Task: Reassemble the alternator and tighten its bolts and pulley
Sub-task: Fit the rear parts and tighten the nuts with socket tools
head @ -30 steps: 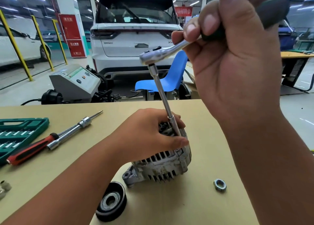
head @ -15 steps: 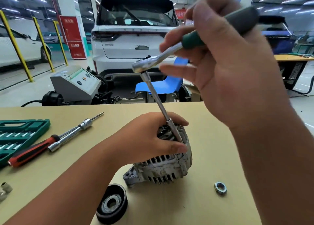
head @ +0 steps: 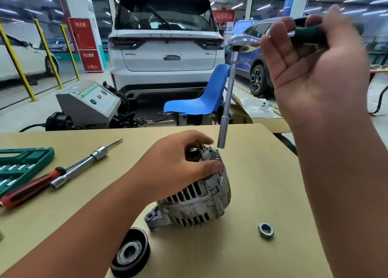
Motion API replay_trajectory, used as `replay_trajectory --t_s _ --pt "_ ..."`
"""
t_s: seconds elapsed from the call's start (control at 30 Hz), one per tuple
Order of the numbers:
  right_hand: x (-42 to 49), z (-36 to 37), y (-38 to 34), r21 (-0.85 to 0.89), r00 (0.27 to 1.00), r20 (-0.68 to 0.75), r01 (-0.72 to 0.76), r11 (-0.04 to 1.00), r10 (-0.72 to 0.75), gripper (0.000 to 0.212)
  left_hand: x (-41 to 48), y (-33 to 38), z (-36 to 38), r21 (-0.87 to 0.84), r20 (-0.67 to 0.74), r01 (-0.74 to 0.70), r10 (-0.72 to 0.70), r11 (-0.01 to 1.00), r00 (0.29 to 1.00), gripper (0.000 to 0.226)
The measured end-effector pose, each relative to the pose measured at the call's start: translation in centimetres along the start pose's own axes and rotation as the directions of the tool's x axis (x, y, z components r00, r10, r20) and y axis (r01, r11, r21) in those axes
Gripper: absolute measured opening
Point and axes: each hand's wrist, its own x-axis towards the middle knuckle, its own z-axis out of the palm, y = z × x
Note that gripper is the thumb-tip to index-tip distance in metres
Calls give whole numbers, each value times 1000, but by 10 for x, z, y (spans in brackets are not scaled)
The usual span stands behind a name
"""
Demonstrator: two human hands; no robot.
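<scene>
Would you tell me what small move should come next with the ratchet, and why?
Probably lower the socket straight down onto the alternator top edge to tighten there: the right hand holds the ratchet with its socket hovering just above the housing, while the left hand steadies it.

Not much legible here tbh: the white SUV (head: 168, 46) has a tailgate badge starting with "X", I think. The red pillar sign (head: 85, 44) and red banner (head: 223, 15) carry Chinese characters, too blurry to read.
</scene>
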Motion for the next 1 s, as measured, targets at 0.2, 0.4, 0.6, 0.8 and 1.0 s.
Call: replay_trajectory --t_s 0.2,0.4,0.6,0.8,1.0 --pt "4 -9 11 -10 998 -58 1 1000 -1 21 1 -4 -6 -114 40 -47 52 992 998 35" --pt "8 -15 15 -63 994 -106 -20 998 14 17 -1 -6 -13 -302 198 -64 128 951 972 18" --pt "10 -17 19 -147 986 -157 -87 985 63 20 -4 -5 -15 -384 253 -87 195 919 948 22" --pt "9 -19 27 -116 981 -178 -94 989 73 20 -5 -5 -14 -395 241 -100 208 913 948 22" --pt "10 -21 35 -63 976 -201 -101 993 86 22 -6 -5 -14 -377 234 -96 195 921 953 22"
